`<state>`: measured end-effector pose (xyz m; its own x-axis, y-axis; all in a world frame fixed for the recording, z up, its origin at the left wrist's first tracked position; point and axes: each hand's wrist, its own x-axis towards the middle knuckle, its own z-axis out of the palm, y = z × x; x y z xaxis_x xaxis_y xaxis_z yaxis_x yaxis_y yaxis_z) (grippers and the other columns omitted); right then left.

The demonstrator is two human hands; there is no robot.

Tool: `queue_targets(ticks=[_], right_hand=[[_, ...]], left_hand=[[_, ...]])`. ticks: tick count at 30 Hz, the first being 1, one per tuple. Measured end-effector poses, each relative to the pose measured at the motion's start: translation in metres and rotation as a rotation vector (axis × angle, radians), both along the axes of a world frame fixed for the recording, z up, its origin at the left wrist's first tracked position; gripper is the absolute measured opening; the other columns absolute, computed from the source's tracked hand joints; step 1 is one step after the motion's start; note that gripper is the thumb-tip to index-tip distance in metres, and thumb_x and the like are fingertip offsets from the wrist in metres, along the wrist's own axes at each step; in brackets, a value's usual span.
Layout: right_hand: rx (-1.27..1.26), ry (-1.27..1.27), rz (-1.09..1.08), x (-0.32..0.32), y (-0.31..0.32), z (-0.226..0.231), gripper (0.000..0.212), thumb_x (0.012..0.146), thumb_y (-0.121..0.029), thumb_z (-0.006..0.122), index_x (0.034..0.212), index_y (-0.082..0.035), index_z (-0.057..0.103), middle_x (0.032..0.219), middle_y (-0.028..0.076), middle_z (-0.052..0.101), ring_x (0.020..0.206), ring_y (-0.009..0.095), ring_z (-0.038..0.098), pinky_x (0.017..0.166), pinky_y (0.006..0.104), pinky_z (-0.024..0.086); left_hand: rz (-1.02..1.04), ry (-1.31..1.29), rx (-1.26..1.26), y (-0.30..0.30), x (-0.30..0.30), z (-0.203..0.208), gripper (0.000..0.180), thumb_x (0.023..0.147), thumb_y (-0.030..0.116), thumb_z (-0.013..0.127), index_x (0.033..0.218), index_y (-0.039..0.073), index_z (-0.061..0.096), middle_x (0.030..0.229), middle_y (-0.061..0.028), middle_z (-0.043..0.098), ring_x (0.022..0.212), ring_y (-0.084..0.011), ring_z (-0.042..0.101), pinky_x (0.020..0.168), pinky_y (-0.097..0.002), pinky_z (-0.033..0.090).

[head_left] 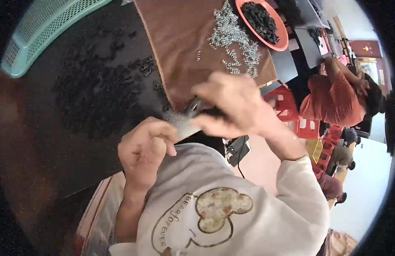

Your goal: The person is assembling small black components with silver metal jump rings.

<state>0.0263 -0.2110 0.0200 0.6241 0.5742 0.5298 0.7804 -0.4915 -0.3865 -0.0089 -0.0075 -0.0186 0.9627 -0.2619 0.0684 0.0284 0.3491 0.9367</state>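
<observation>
My left hand (146, 147) is closed, its fingertips pinching the edge of a pale grey flat piece (184, 128). Close above it on the right, my right hand (234, 104) is smeared by motion, its fingers bent around a small dark shiny object (192, 105) that I cannot identify. The two hands almost meet over the table edge, in front of my white top. Left of them, many small black curved parts (99, 89) lie heaped on the dark tabletop. Many small silvery metal springs (231, 30) are spread over a brown cloth (176, 47) beyond my right hand.
An orange bowl (283, 40) of black parts stands at the far right of the cloth. At the far left is a green perforated basket (18, 59). Red crates (287, 104) stand to the right, where a person in a red top (334, 100) and several others sit.
</observation>
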Motion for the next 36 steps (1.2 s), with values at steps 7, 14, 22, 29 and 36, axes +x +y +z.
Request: queue_targets(ticks=[7,14,22,29,36], right_hand=[[0.035,0.152,-0.696,0.037,-0.092,0.026,0.027,0.082,-0.019,0.071,0.097,0.002,0.063,0.075,0.009,0.064,0.065,0.016,0.060,0.060,0.0301,0.048],[-0.356,0.113,-0.848,0.089,-0.185,0.011,0.038,0.088,-0.030,0.066,0.113,-0.002,0.064,0.088,0.016,0.068,0.078,0.023,0.067,0.073,0.0344,0.052],[0.011,0.269,-0.560,0.054,-0.080,0.022,0.022,0.091,-0.015,0.064,0.101,0.004,0.065,0.089,0.015,0.067,0.081,0.022,0.066,0.074,0.0317,0.050],[-0.209,0.189,-0.092,0.060,0.002,0.015,0.019,0.082,-0.008,0.063,0.101,-0.003,0.061,0.088,0.014,0.054,0.077,0.037,0.060,0.064,0.0439,0.051],[-0.280,-0.028,-0.133,0.125,0.040,-0.008,0.016,0.082,-0.011,0.061,0.096,-0.005,0.060,0.092,0.015,0.056,0.083,0.038,0.063,0.069,0.0483,0.052]], left_hand=[[-0.073,0.032,0.154,0.004,0.000,0.005,0.024,0.098,0.012,0.053,0.084,-0.005,0.063,0.078,-0.0093,0.063,0.058,-0.0084,0.053,0.053,-0.0226,0.043],[-0.033,0.026,0.130,0.007,-0.002,0.004,0.025,0.098,0.012,0.053,0.082,-0.004,0.062,0.076,-0.0091,0.063,0.056,-0.0081,0.053,0.052,-0.0222,0.043],[-0.057,0.059,0.134,0.011,0.000,0.001,0.023,0.097,0.011,0.055,0.083,-0.004,0.062,0.074,-0.0073,0.062,0.056,-0.0075,0.052,0.052,-0.0222,0.041],[-0.070,0.030,0.193,0.013,0.002,0.005,0.020,0.096,0.008,0.053,0.084,-0.005,0.062,0.073,-0.0064,0.061,0.055,-0.0068,0.051,0.052,-0.0220,0.041],[-0.066,0.039,0.157,0.015,0.002,0.002,0.021,0.096,0.009,0.054,0.081,-0.004,0.061,0.070,-0.0036,0.059,0.055,-0.0054,0.050,0.051,-0.0226,0.040]])
